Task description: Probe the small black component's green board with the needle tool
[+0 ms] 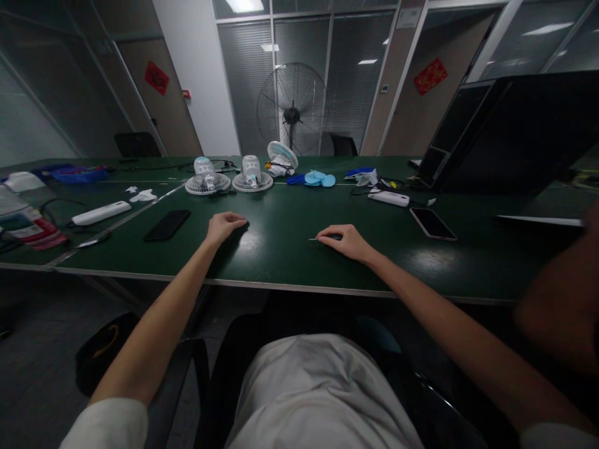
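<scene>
My left hand point(224, 227) rests on the green table point(281, 265), thumb and fingers pinched together. At its fingertips is a small dark piece point(246, 224), too small to name. My right hand point(345, 241) lies on the tabletop further right, its fingers closed on a thin metal rod point(312, 239). The rod's tip points left; a dark part under the palm may be its handle. A black phone point(167, 225) lies to the left of my left hand. Another phone point(433, 223) with a pale edge is to the right of my right hand.
Small white fans point(207, 181) stand along the back, beside light-blue fan blades point(319, 179). White power strips point(388, 197) lie at both sides. A large black monitor point(519, 134) stands at the right, near another person's blurred arm point(561, 299). A plastic bag point(28, 218) sits far left.
</scene>
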`<action>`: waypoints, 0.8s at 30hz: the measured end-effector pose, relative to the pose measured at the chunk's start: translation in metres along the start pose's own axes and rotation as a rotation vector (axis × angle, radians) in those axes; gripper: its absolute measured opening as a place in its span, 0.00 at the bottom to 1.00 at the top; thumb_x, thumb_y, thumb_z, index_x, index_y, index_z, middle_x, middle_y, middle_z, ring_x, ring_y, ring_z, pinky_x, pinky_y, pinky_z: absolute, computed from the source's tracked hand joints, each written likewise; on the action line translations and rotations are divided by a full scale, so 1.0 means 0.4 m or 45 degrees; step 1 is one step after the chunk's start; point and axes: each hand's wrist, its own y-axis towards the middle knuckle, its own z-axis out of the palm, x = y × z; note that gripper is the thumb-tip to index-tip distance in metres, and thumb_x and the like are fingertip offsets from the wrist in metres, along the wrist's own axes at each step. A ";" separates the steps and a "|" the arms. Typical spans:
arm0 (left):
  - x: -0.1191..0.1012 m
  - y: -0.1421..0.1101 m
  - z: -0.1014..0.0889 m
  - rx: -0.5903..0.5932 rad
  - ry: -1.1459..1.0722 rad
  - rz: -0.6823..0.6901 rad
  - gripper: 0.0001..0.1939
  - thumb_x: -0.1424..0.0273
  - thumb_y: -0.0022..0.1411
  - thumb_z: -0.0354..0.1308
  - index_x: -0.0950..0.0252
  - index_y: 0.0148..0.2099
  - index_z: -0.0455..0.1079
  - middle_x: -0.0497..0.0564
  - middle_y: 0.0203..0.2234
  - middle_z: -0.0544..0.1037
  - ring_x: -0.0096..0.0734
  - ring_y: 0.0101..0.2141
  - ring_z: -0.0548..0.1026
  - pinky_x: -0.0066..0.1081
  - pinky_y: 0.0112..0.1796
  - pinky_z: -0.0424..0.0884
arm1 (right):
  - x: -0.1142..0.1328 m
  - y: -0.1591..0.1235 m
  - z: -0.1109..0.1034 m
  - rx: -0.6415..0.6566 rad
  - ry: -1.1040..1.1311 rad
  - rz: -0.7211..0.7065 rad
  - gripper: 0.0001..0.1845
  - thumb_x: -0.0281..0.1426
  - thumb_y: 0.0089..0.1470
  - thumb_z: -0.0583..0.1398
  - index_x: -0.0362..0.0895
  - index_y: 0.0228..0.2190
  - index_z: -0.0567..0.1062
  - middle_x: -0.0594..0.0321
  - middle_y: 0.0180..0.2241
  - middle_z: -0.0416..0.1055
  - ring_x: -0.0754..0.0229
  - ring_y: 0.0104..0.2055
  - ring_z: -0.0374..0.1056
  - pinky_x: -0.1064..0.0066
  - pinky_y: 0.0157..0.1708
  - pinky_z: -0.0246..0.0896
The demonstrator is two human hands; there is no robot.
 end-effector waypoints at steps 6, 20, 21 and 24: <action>-0.178 -0.048 0.169 0.331 -0.104 0.491 0.16 0.60 0.69 0.59 0.67 0.51 0.73 0.55 0.45 0.78 0.36 0.43 0.77 0.42 0.46 0.76 | 0.007 0.001 -0.002 -0.063 -0.021 -0.006 0.11 0.39 0.62 0.63 0.50 0.43 0.83 0.63 0.44 0.82 0.52 0.47 0.77 0.62 0.51 0.69; -0.294 -0.082 0.257 0.459 -0.297 0.781 0.18 0.58 0.61 0.66 0.63 0.48 0.79 0.51 0.35 0.79 0.32 0.34 0.73 0.31 0.37 0.67 | 0.002 -0.003 -0.003 -0.128 -0.095 0.023 0.07 0.34 0.59 0.64 0.49 0.38 0.83 0.62 0.40 0.82 0.53 0.42 0.77 0.62 0.47 0.70; -0.295 -0.082 0.257 0.462 -0.311 0.776 0.18 0.58 0.61 0.66 0.63 0.49 0.78 0.51 0.36 0.79 0.32 0.34 0.74 0.31 0.36 0.67 | 0.002 -0.003 -0.005 -0.130 -0.095 0.026 0.07 0.34 0.59 0.64 0.49 0.39 0.83 0.62 0.40 0.82 0.53 0.43 0.77 0.62 0.47 0.70; -0.298 -0.083 0.257 0.474 -0.348 0.763 0.19 0.57 0.61 0.65 0.64 0.48 0.78 0.51 0.36 0.80 0.32 0.35 0.74 0.31 0.36 0.68 | -0.002 -0.004 -0.007 -0.134 -0.094 0.027 0.08 0.34 0.59 0.64 0.49 0.39 0.83 0.62 0.40 0.82 0.53 0.43 0.77 0.62 0.47 0.70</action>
